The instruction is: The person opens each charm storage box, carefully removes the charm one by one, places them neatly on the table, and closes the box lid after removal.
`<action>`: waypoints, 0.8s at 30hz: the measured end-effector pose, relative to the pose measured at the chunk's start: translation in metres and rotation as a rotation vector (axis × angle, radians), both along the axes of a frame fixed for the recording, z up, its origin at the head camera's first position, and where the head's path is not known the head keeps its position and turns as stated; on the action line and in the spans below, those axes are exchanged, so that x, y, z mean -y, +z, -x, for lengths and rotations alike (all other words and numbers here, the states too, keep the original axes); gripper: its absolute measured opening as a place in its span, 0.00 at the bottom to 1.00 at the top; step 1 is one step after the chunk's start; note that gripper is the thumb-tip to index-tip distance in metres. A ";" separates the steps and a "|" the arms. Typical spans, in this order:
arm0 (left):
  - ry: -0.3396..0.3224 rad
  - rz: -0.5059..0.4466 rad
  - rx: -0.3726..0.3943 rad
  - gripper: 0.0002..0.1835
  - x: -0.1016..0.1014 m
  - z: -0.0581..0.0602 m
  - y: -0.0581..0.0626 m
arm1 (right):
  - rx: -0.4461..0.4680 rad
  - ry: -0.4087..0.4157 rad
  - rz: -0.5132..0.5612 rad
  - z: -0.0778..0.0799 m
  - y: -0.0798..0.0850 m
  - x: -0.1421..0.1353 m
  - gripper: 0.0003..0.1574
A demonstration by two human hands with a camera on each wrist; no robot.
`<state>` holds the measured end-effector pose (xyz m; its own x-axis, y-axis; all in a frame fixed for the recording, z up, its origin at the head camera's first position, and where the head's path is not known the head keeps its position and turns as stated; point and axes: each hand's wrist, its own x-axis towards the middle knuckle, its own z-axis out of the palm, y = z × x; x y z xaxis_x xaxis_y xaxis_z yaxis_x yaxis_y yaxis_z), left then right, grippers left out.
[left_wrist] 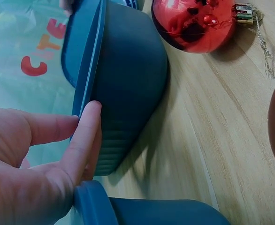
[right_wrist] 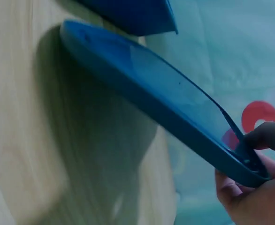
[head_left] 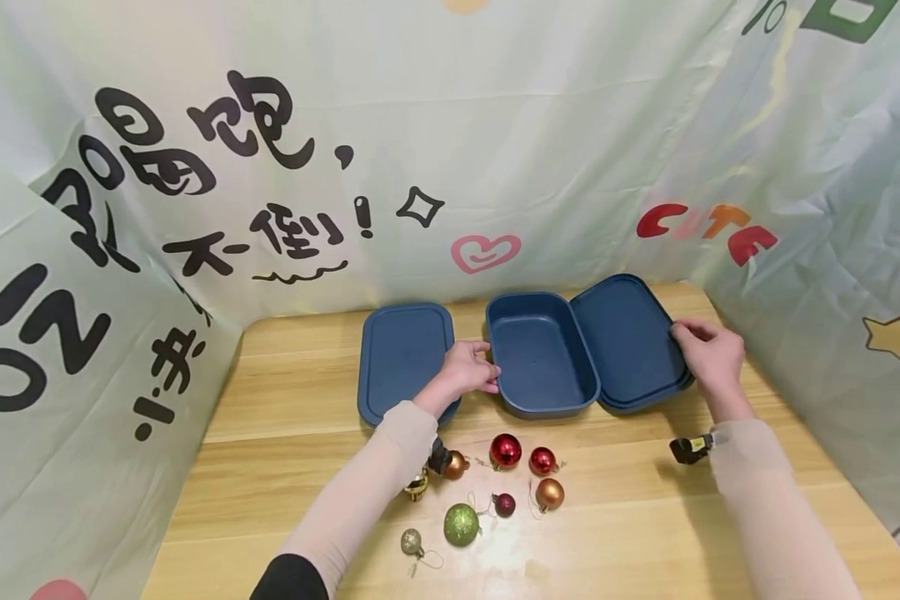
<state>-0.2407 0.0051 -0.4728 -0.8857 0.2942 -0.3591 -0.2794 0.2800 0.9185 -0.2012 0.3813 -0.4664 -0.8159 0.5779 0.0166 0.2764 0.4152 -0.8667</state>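
Observation:
My left hand (head_left: pixel 468 367) pinches the left rim of an uncovered blue storage box (head_left: pixel 542 354), thumb on the rim and fingers against the outer wall (left_wrist: pixel 128 70). The inside of this box holds nothing. With my right hand (head_left: pixel 712 350) I grip the right edge of its blue lid (head_left: pixel 630 346). The lid is tilted and turned with its rimmed underside up, its far end low beside the box. In the right wrist view, the lid (right_wrist: pixel 147 96) slants above the wooden table, with a shadow beneath it.
A second blue box, covered by its lid (head_left: pixel 405 358), stands left of my left hand. In front lie several Christmas baubles, among them a large red bauble (head_left: pixel 506 451), a glittery green bauble (head_left: pixel 461 525) and a copper bauble (head_left: pixel 550 494). A printed cloth (head_left: pixel 570 150) hangs behind the table.

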 end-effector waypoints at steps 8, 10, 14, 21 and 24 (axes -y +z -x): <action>0.001 0.002 0.009 0.37 0.001 0.001 0.000 | -0.120 -0.064 0.092 -0.003 0.019 0.019 0.13; -0.002 0.003 0.010 0.37 0.001 0.000 0.001 | -0.132 -0.068 0.083 -0.004 0.023 0.024 0.14; 0.002 0.002 0.010 0.37 0.000 0.000 0.001 | -0.164 -0.073 0.037 -0.008 0.031 0.034 0.16; 0.006 0.005 0.008 0.37 0.000 0.001 0.000 | -0.213 -0.086 0.021 -0.014 0.045 0.052 0.21; 0.005 -0.001 0.008 0.36 0.000 0.002 -0.001 | -0.224 -0.089 0.016 -0.017 0.050 0.058 0.22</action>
